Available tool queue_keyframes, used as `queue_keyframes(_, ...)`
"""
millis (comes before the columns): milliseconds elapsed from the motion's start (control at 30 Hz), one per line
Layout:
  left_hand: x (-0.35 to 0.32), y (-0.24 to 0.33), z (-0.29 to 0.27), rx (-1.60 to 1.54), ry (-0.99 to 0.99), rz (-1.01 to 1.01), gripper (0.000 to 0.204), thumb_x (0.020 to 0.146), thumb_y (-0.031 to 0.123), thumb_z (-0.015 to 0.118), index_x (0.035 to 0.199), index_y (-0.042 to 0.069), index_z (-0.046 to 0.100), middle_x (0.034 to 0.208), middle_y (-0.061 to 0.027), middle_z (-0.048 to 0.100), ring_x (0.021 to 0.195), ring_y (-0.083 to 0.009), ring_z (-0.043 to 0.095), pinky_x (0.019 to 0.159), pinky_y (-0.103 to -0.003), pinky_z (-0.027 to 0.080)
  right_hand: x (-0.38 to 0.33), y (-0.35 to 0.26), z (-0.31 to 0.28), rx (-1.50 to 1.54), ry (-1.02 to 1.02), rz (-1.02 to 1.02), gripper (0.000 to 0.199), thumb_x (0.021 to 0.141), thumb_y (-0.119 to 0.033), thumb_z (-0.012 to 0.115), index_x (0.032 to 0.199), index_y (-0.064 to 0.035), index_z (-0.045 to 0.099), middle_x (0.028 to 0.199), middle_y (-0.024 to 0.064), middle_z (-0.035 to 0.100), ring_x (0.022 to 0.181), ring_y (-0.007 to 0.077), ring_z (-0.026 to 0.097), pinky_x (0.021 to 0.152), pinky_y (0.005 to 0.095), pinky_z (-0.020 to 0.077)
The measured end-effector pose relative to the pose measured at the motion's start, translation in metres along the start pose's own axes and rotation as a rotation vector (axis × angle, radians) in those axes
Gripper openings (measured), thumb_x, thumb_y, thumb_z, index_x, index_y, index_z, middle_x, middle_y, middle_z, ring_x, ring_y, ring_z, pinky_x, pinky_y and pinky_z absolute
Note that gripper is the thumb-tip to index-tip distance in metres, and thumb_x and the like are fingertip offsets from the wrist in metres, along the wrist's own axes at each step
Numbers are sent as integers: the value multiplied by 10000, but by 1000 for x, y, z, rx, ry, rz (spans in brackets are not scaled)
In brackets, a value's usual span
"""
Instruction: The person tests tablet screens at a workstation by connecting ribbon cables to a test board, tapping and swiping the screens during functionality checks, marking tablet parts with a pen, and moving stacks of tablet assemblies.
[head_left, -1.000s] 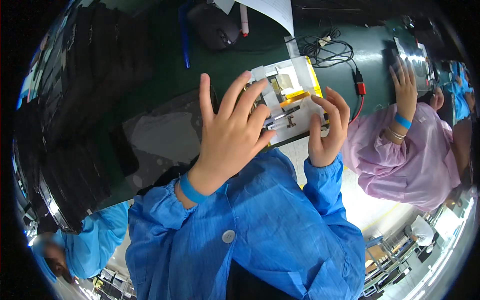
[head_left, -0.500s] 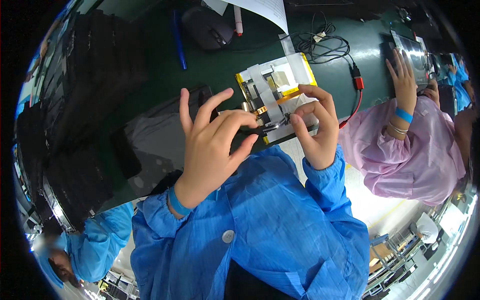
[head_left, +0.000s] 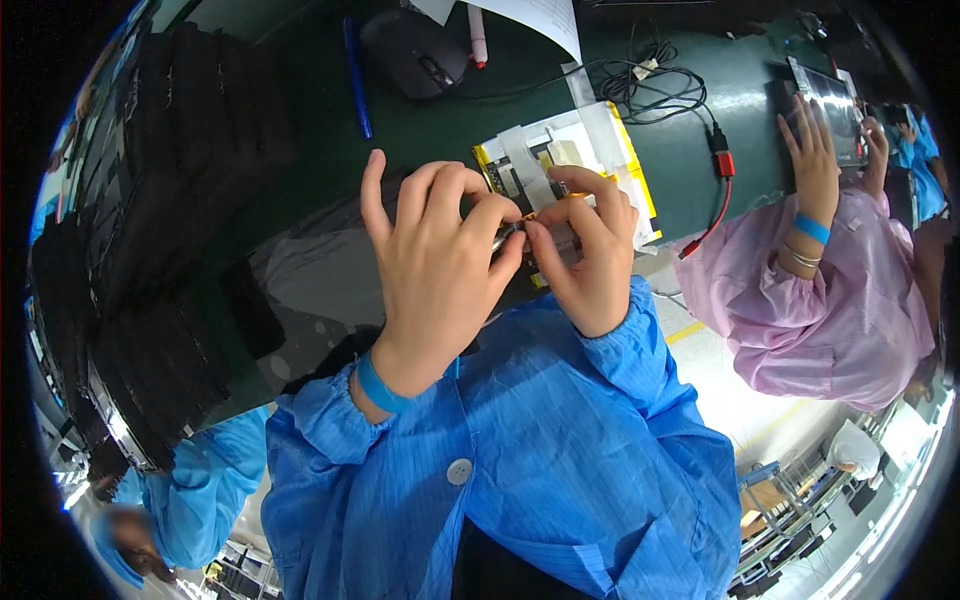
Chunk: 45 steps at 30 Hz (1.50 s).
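A flat electronics assembly [head_left: 622, 165] with white panels, yellow edges and strips of translucent tape lies on the green table in front of me. My left hand [head_left: 440, 240] is at its near left corner, thumb and index finger pinched by a small dark, shiny piece [head_left: 506, 236]. Right against those fingertips, my right hand [head_left: 590, 245] is also in a pinch over the assembly's near part. Whatever is between the fingertips is mostly covered, so I cannot tell its kind. Both wrists wear blue bands.
Stacked black pieces [head_left: 190, 150] fill the left side. A dark flat panel [head_left: 310, 280] lies beside my left hand. Farther back are a mouse [head_left: 415, 55], a blue pen [head_left: 357, 80] and a coiled black cable [head_left: 655, 90] with a red connector [head_left: 725, 164]. A co-worker in pink [head_left: 810, 300] sits at right.
My right hand has moved left to meet my left fingertips. The left hand's fingers have drawn closer together. The assembly has shifted or turned slightly, its right side now lower.
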<state>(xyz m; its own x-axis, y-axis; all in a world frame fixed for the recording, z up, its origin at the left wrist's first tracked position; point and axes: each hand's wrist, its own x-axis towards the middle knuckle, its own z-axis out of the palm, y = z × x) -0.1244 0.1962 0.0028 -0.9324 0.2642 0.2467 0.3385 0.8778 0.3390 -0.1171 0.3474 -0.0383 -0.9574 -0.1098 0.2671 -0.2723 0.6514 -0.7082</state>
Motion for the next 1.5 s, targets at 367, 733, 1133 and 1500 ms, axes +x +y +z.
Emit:
queue_keyframes(367, -2, -4, 7, 15, -40, -3, 152, 648, 162, 740, 716, 153, 605, 918, -2, 517, 1004, -214, 493, 1071, -514, 198, -7, 12, 1, -18, 87, -26, 150, 697, -62, 680, 833, -87, 623, 1103, 92, 565, 918, 246, 530, 798, 357, 349)
queue_keyframes(733, -4, -5, 11, 40, -67, -2, 155, 653, 152, 731, 733, 146, 598, 936, -7, 518, 1012, -217, 495, 1076, -525, 190, -10, 6, -6, -16, -2, -64, 197, 696, 18, 655, 861, -87, 674, 1118, 101, 568, 976, 250, 522, 829, 343, 384)
queue_keyframes(1133, -5, -7, 13, -1, -60, -13, 147, 672, 160, 721, 732, 134, 589, 932, -9, 524, 1010, -218, 496, 1076, -511, 198, -11, 12, -2, -69, 27, -116, 250, 658, 20, 673, 873, -107, 695, 1120, 105, 576, 941, 261, 528, 809, 347, 396)
queue_keyframes(1500, -7, -8, 12, -12, -63, -15, 142, 687, 167, 716, 768, 137, 603, 938, -7, 528, 1018, -215, 494, 1072, -511, 200, -11, 11, 0, -77, 65, -146, 238, 650, -29, 682, 873, -113, 670, 1079, 87, 581, 910, 253, 546, 781, 357, 381)
